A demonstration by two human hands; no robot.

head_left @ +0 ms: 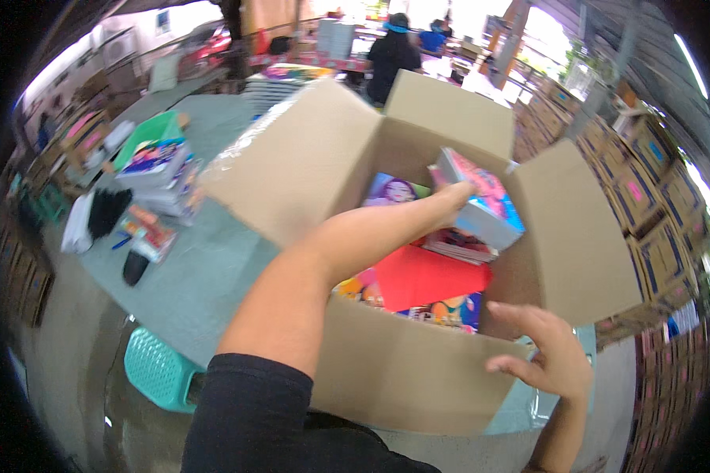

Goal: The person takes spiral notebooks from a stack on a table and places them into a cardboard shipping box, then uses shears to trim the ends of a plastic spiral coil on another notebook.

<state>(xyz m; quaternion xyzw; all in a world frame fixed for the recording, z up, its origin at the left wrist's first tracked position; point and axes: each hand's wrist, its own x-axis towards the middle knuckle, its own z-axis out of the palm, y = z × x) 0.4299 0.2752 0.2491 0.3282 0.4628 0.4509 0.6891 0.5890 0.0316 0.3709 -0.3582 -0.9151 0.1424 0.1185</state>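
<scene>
Our left arm, in a black fabric short sleeve (pixel 248 394), enters at the lower edge, bends at the elbow and reaches up and to the right, across the near left corner of a large open brown cardboard box (pixel 418 366). At its end our left hand (pixel 454 202) is closed on the near left side of a thick, tilted block of glossy paper books with a pink-and-blue cover (pixel 489 193) — we cannot make out all its fingers. That block is inside the box, toward its far right side, above more stacked paper books with pale page edges (pixel 457 246). Our right forearm rises from the lower right edge, and our right hand (pixel 548 351) holds nothing: its fingers point left, loosely curved, the thumb spread below them, near the box's near right corner — we cannot tell whether it touches the cardboard. Nearer to us in the box, a flat bright-red sheet (pixel 430 277) overlaps colourful printed covers (pixel 442 310). The box stands on a grey-green table (pixel 205 272), its flaps folded outward.
</scene>
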